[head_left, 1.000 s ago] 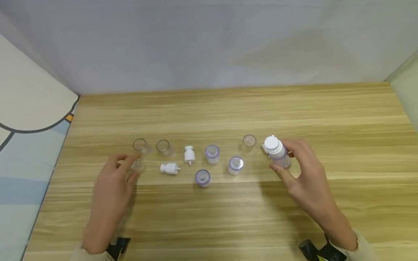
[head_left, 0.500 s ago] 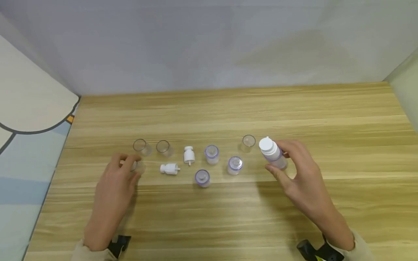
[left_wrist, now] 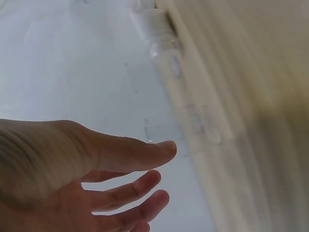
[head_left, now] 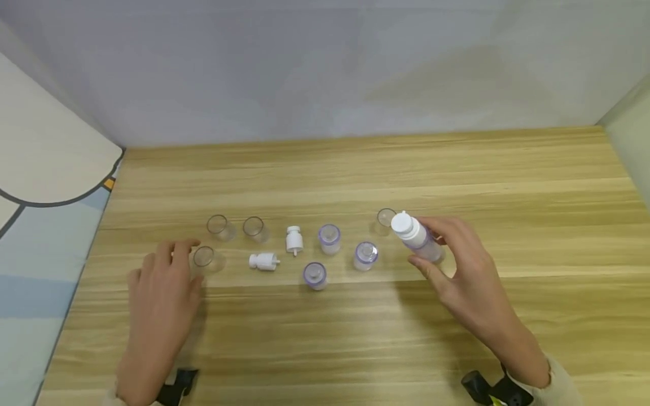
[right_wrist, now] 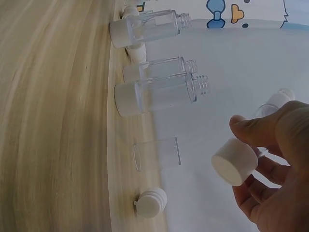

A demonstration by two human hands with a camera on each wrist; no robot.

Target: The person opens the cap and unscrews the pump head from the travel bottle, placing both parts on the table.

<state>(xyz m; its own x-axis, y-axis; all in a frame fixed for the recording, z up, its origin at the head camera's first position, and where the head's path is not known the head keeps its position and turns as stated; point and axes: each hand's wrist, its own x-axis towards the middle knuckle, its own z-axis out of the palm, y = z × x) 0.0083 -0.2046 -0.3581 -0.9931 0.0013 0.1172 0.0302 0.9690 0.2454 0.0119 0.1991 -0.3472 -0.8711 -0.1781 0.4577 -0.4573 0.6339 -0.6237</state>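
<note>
My right hand (head_left: 469, 276) grips a small clear pump bottle (head_left: 420, 239) with a white pump top and purple collar, tilted above the table. The right wrist view shows its white base (right_wrist: 234, 162) between thumb and fingers. My left hand (head_left: 161, 296) holds nothing, fingers loosely bent, beside an upright clear cap (head_left: 204, 257). In the left wrist view, a gap shows between its thumb (left_wrist: 130, 152) and fingers. Two more clear caps, the first (head_left: 217, 225) and the second (head_left: 254, 227), stand behind it.
Two white pump heads (head_left: 294, 240) lie mid-table. Three clear bottles (head_left: 330, 239) with threaded necks and white bases stand to their right. Another clear cap (head_left: 386, 217) is behind the held bottle. A white pump head (right_wrist: 150, 202) lies near that cap in the right wrist view.
My left hand has let go of the clear cap and drawn back to the left. My right hand has carried the pump bottle slightly left, partly covering the clear cap there.
</note>
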